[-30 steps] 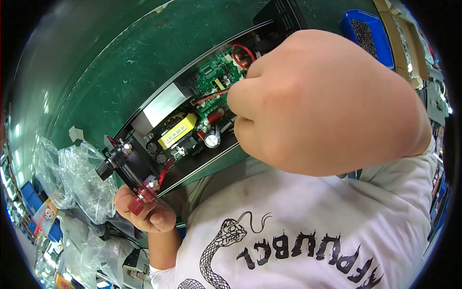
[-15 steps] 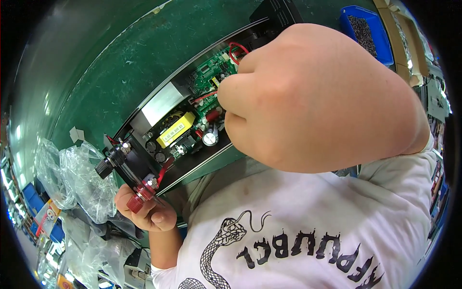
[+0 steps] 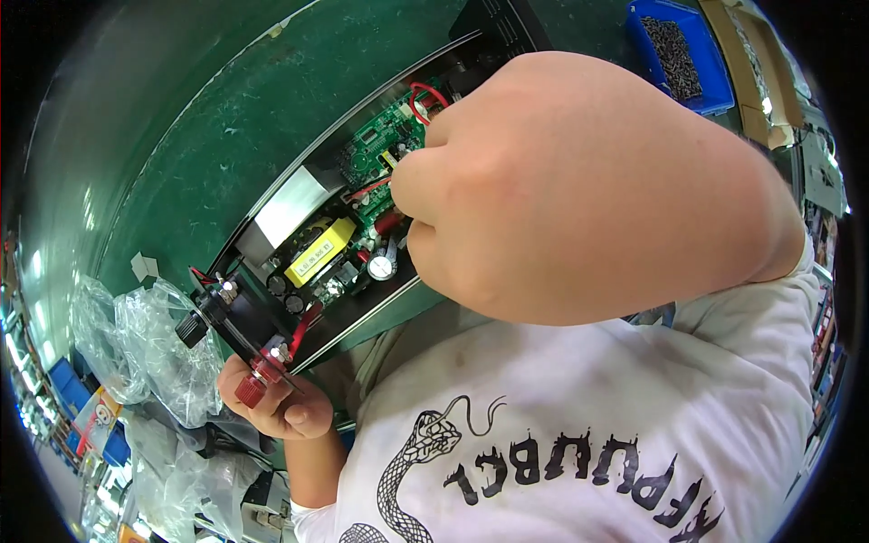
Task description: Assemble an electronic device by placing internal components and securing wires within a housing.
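Observation:
A long black open-topped power supply case [image 3: 362,303] lies slantwise in front of me. Inside it are a green circuit board [image 3: 369,154], a yellow-wrapped transformer [image 3: 321,252], a silver heat sink [image 3: 291,206] and capacitors. At its near left end is a black end panel [image 3: 243,317] with a black terminal post [image 3: 192,328] and a red terminal post [image 3: 251,389]. My left hand [image 3: 285,407] is closed around the panel's edge beside the red post. Over the board, my right hand [image 3: 543,190] is curled in a fist-like shape; its fingertips and anything in them are hidden.
The green work surface [image 3: 208,136] stretches beyond the case. A blue bin [image 3: 679,54] of small dark screws stands at the far right beside a cardboard box [image 3: 756,81]. Clear plastic bags [image 3: 154,353] lie at the left, near a small white scrap [image 3: 144,267].
The case and both terminal posts have shifted slightly left and down in view. My right hand has moved a little left with them, still curled. My left hand keeps its grip.

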A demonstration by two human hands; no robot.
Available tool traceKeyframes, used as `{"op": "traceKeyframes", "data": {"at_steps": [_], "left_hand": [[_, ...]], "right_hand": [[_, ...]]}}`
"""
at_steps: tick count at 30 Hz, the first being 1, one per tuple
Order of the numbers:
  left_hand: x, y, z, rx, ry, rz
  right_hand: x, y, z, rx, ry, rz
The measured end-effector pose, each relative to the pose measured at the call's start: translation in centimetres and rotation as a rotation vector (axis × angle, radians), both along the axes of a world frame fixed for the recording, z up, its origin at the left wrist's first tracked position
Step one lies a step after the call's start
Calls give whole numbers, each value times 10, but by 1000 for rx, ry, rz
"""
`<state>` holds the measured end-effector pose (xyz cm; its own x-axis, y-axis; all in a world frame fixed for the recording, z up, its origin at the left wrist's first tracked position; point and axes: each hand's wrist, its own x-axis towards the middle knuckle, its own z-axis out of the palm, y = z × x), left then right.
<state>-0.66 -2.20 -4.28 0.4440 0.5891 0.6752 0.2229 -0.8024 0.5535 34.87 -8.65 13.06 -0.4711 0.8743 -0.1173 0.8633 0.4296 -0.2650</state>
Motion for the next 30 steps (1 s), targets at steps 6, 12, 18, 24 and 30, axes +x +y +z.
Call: {"op": "traceKeyframes", "data": {"at_steps": [6,12,18,24,30], "left_hand": [[0,3,-3,28,-11,-11],[3,2,2,31,11,-2],[2,2,3,38,25,-7],[11,2,5,45,9,4],[6,1,9,64,-7,-17]], "right_hand": [[0,1,0,-55,-35,16],[-2,2,1,-65,-33,6],[-3,3,-4,-51,-36,15],[2,-1,-2,-37,-75,56],[32,-12,-1,266,-79,9]]}}
